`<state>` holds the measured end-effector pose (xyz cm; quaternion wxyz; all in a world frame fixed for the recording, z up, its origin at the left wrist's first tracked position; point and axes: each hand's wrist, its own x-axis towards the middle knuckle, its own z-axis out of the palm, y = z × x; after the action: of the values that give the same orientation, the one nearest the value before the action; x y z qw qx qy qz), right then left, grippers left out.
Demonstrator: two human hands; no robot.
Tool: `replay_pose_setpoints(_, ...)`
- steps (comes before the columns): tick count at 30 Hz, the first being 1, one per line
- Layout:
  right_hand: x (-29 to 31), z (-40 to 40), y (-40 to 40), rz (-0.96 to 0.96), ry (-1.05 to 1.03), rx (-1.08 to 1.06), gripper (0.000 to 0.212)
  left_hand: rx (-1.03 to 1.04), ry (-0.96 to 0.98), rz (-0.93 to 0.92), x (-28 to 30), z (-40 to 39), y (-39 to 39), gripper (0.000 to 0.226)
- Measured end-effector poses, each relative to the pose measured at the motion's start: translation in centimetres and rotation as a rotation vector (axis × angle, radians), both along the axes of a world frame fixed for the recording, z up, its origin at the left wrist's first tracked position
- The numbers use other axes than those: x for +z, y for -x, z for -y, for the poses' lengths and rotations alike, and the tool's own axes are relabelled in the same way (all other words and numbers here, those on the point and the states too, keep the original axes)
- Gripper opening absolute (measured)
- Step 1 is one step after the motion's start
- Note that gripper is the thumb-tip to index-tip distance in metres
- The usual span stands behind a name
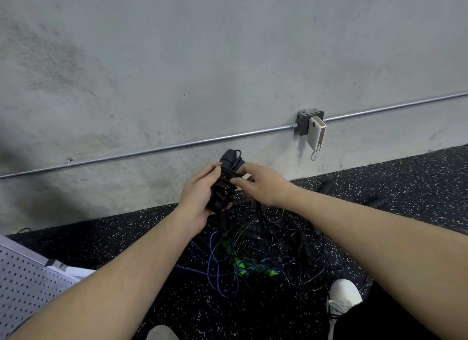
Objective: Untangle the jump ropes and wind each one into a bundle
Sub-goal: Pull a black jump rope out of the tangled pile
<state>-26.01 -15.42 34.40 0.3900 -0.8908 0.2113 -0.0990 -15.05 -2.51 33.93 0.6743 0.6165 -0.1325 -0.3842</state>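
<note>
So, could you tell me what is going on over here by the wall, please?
A person is winding a black jump rope into a bundle. The left hand grips the bundle around its handles, while the right hand pinches the cord at the coils. Below the hands, on the speckled floor, a tangle of ropes remains unsorted: thin black cords, a blue rope and a green one. A white shoe shows at the lower right.

a black rubber floor flecked with white runs to the far wall. on it, in the middle, lies a tangle of jump ropes: thin black cords, a blue cord, green handles. a white shoe stands near right; a perforated metal panel sits near left.
</note>
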Motion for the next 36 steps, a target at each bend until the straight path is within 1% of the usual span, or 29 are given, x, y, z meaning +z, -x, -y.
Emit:
replay_pose_setpoints(1,0.1,0.2,0.2,-0.008,-0.05,0.011,0.015,0.017,0.029,-0.055,0.1,0.0,-0.1,0.02)
replay_pose_setpoints(5,1.0,0.8,1.6,-0.019,-0.218,0.102,0.024,0.09,0.168,-0.216,0.4,-0.2,-0.6,0.036)
replay_pose_setpoints(8,1.4,1.5,2.5,-0.094,-0.316,0.203,0.024,0.097,0.224,-0.295,0.8,-0.4,-0.7,0.035)
replay_pose_setpoints(11,1.8,2.5,3.2,-0.184,-0.302,0.229,0.023,-0.006,0.208,-0.289,1.0,-0.7,-0.8,0.037)
replay_pose_setpoints(14,1.8,3.8,3.9,-0.178,-0.275,0.19,0.017,-0.179,0.188,-0.22,1.0,-0.7,-0.5,0.039)
replay_pose_setpoints(17,1.5,4.6,4.3,-0.173,-0.204,0.144,0.012,-0.375,0.106,-0.095,0.6,-0.9,-0.8,0.045)
replay_pose_setpoints(19,1.3,4.9,4.3,-0.157,-0.173,0.122,0.006,-0.47,0.018,-0.023,0.6,-0.8,-0.9,0.042)
replay_pose_setpoints(21,0.9,5.3,4.1,-0.162,-0.071,0.143,0.017,-0.513,-0.085,0.076,0.8,-0.6,-0.7,0.033)
replay_pose_setpoints(22,0.8,5.3,4.1,-0.174,-0.02,0.164,0.024,-0.55,-0.132,0.178,0.8,-0.4,-0.6,0.032)
replay_pose_setpoints(23,0.9,5.3,4.0,-0.182,0.014,0.181,0.029,-0.605,-0.17,0.294,0.9,-0.2,-0.5,0.035)
replay_pose_setpoints(25,1.1,5.1,3.9,-0.181,0.051,0.19,0.031,-0.715,-0.257,0.508,1.2,0.2,-0.2,0.048)
replay_pose_setpoints(28,1.4,4.7,3.6,-0.201,0.134,0.212,0.032,-0.827,-0.459,0.813,1.0,0.9,0.1,0.057)
replay_pose_setpoints(30,1.5,4.5,3.1,-0.224,0.143,0.223,0.033,-0.863,-0.546,0.933,0.8,1.2,0.5,0.068)
replay_pose_setpoints(32,1.6,4.2,2.6,-0.223,0.12,0.211,0.031,-0.863,-0.605,1.06,0.9,1.4,1.0,0.071)
replay_pose_setpoints(34,1.7,3.9,2.3,-0.192,0.093,0.176,0.028,-0.84,-0.686,1.202,0.9,1.7,1.4,0.066)
replay_pose_setpoints(36,1.8,3.7,2.0,-0.143,0.077,0.149,0.027,-0.771,-0.764,1.283,0.9,1.8,1.4,0.051)
